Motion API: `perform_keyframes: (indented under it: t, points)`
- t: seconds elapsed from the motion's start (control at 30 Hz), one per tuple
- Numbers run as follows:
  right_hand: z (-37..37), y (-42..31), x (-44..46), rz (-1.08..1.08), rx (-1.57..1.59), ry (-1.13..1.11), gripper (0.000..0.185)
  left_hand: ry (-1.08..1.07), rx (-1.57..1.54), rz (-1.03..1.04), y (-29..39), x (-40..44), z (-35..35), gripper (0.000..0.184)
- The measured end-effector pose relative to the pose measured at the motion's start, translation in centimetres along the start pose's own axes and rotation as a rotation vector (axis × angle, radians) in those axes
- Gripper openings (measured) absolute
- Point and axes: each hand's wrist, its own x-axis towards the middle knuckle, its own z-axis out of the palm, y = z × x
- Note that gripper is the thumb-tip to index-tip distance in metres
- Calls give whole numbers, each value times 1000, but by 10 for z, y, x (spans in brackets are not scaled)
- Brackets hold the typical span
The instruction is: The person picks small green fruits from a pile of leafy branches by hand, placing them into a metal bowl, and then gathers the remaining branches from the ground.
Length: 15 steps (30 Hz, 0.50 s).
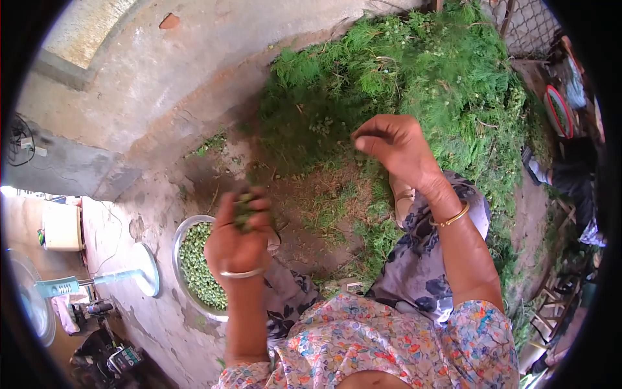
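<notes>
My left hand (238, 241), smeared by motion, is cupped with its fingers curled around a cluster of small green fruits (245, 212). It is above the ground, at the right rim of a round metal basin (179, 243) that holds many similar small green fruits (202, 264). To the right and higher up, my right hand (396, 148) is raised with its thumb and fingers curled close together. Whether anything sits between those fingertips I cannot make out. Behind the right hand spreads a big heap of feathery green branches (466, 97) bearing pale round fruits.
A concrete wall (214, 58) borders the far left side. A pale blue standing fan (120, 275) is left of the basin. Loose green sprigs (334, 207) litter the dirt between my feet. At the right edge are a red-rimmed round tray (558, 111) and a seated person's dark clothing (576, 165).
</notes>
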Motion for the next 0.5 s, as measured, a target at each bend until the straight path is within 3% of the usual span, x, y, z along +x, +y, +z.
perform_keyframes:
  t: [0.07, 0.13, 0.2, 0.23, 0.27, 0.3, 0.33, 0.37, 0.4, 0.43, 0.47, 0.5]
  points:
    - [-5, 4, 1, 44, -95, 56, 8, -58, 140, 205, 46, -25, -6, 26]
    - [-5, 7, -1, 65, -85, 63, 9, 22, 254, 378, 94, -52, -32, 28]
    - [-6, 9, -3, 87, -215, 66, 13, 319, 334, 542, 134, -78, -66, 26]
    - [-5, 15, -4, 87, -227, 81, 13, 312, 337, 492, 161, -93, -100, 27]
    - [0, 23, -6, -28, -354, 18, 16, 630, 292, 705, 164, -92, -112, 31]
    - [3, 28, -7, -141, -481, -45, 18, 697, 375, 790, 171, -101, -137, 36]
    - [7, 27, -9, -137, -495, -27, 18, 907, 607, 772, 168, -107, -143, 46]
    - [12, 25, -12, -57, -640, -207, 19, 941, 789, 631, 168, -119, -152, 59]
    - [17, 22, -14, 26, -778, -391, 19, 983, 1603, 802, 189, -144, -229, 67]
    - [20, 20, -18, 29, -784, -378, 19, 953, 1047, 649, 202, -139, -235, 66]
    - [24, 18, -23, 16, -785, -464, 16, 1298, 1385, 659, 204, -145, -250, 59]
    - [26, 17, -27, 3, -784, -552, 13, 1285, 1453, 608, 209, -154, -270, 51]
